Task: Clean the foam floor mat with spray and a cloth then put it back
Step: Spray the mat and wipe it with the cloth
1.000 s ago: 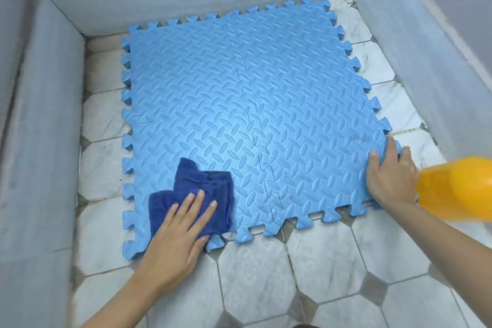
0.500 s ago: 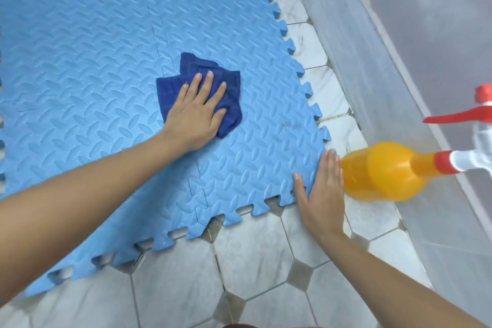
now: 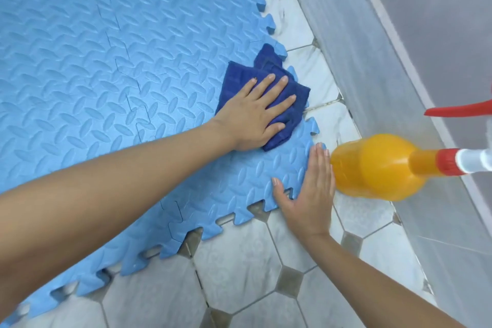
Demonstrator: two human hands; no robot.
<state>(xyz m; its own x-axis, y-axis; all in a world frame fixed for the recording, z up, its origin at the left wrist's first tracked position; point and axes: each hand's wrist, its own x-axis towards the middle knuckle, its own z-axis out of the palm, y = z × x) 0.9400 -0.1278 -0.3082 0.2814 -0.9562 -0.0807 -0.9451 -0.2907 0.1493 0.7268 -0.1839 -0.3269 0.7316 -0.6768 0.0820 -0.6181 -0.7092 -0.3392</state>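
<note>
Wiping is the step in hand here. The left hand (image 3: 255,114) lies flat, fingers spread, palm pressed down on the cloth (image 3: 282,85), which sits bunched at the mat's (image 3: 106,61) right edge, one corner spilling over the toothed border onto the floor (image 3: 239,261). The left arm reaches right across the mat to get there.

The right hand (image 3: 308,194) is flat too, fingers together and pointing away, resting on the near right corner of the mat with the heel of the palm on the tile (pinning the corner, it looks like, so the foam does not slide under the rub). It grips nothing.

The bottle (image 3: 372,168) lies just beside that hand, on its side on the floor next to the wall (image 3: 372,48), nozzle end running out of frame to the right. Whether it touches the fingers I cannot tell.

The mat itself lies flat on the tiles, its interlocking pieces joined.

Next, I judge, the cloth has to travel along this right border and corner, with steady downward pressure and the corner held. Any putting back comes later.
</note>
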